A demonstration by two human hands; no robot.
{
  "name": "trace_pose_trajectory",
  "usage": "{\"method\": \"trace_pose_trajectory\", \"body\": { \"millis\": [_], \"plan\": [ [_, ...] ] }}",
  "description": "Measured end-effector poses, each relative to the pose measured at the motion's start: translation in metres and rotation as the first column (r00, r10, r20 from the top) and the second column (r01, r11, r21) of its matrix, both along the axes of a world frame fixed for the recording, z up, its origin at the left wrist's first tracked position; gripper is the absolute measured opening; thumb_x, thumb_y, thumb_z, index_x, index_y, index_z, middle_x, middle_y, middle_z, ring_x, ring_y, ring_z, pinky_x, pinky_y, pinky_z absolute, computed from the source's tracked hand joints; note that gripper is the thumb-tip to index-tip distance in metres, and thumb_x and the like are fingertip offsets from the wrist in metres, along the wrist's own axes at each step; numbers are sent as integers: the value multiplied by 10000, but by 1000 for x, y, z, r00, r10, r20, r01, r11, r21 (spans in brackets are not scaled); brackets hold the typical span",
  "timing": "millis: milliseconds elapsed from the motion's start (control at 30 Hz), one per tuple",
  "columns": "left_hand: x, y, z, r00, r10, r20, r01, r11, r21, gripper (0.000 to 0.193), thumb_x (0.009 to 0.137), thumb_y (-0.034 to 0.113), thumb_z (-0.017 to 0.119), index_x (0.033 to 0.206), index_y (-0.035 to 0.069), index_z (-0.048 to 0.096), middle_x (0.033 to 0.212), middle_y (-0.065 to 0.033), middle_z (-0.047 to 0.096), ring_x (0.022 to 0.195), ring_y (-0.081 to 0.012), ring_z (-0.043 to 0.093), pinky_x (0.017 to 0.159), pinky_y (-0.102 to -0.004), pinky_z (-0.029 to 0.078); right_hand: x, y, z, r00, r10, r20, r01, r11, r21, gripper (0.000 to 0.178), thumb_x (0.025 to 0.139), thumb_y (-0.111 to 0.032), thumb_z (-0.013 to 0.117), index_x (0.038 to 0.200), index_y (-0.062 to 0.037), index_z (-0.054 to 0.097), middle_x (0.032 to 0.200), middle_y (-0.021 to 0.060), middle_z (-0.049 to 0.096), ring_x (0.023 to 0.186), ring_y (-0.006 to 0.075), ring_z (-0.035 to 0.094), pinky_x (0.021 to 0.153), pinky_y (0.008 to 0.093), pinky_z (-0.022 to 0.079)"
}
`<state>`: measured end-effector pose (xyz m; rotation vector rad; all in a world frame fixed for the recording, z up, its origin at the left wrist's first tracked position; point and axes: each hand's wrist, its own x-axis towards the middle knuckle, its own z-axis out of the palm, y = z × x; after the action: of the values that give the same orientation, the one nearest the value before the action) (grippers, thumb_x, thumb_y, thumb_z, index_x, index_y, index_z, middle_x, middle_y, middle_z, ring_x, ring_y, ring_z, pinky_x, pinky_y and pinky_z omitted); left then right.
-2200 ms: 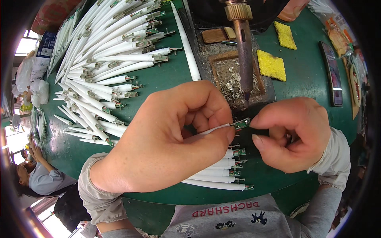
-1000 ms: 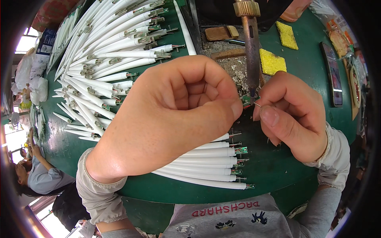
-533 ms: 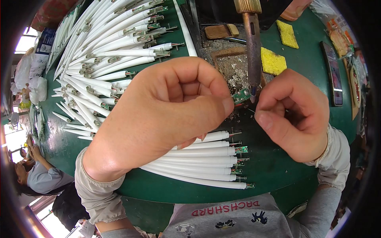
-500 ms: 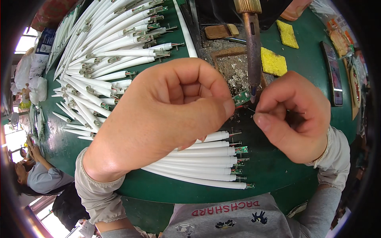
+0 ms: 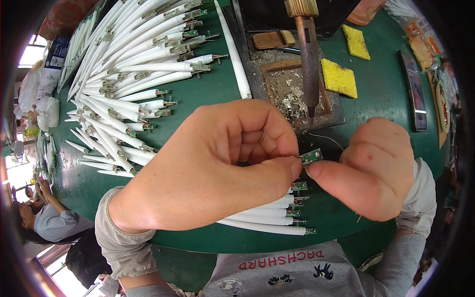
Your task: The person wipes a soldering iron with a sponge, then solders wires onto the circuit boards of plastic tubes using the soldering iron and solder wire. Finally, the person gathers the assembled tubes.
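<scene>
Between thumb and forefinger, my left hand (image 5: 222, 163) pinches a small green circuit board (image 5: 312, 157). Whatever the board joins onto is hidden behind that hand. My right hand (image 5: 378, 171) is closed, its thumb tip against the board's lower edge. A thin silvery wire (image 5: 329, 137) curves out from its curled fingers, and a short end shows below the hand. Just beyond the hands a soldering iron (image 5: 309, 64) points tip down, apart from the board. White tapered tubes (image 5: 262, 218) with small boards at their ends lie in a row beneath my hands.
A heap of similar white tubes (image 5: 143, 69) spreads over the left of the green table (image 5: 198, 101). Behind the iron is a tray of solder scraps (image 5: 287, 91). Yellow sponges (image 5: 339, 78) and a phone (image 5: 413, 91) lie right. Another person (image 5: 59, 218) sits far left.
Both hands have moved toward me with the board, away from the iron's tip. My right hand has turned, and its thumb now meets the board. The wire now curves out above it.
</scene>
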<state>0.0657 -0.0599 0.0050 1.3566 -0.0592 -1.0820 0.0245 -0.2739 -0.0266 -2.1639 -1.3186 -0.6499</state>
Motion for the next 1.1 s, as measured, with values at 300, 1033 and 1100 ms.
{"method": "trace_pose_trajectory", "body": {
  "millis": [300, 1033, 1100],
  "plan": [
    [0, 0, 0, 999, -21, -27, 20, 999, -45, 154, 767, -57, 591, 893, -10, 517, 730, -13, 546, 586, -36, 487, 490, -150, 349, -3, -2, 2, 996, -14, 93, 24, 995, -101, 362, 509, -104, 663, 852, -2, 606, 568, -3, 414, 445, 132, 389, 385, 275, 220],
    [-8, 5, -5, 874, -149, 462, 86, 984, 156, 133, 750, -60, 629, 863, -29, 567, 838, -53, 562, 767, -97, 537, 672, -219, 425, -1, 9, 6, 901, -89, -424, 120, 992, 48, 230, 740, -68, 689, 883, -25, 514, 680, 57, 589, 469, 173, 524, 421, 273, 381],
    [-8, 6, -2, 867, -136, 480, 60, 984, 171, 123, 751, -56, 627, 856, -36, 567, 843, -57, 565, 773, -101, 539, 672, -221, 426, 1, 8, 18, 873, -97, -478, 109, 994, -3, 245, 735, -76, 699, 883, -22, 511, 688, 53, 593, 481, 153, 530, 424, 261, 377]
  ]
}}
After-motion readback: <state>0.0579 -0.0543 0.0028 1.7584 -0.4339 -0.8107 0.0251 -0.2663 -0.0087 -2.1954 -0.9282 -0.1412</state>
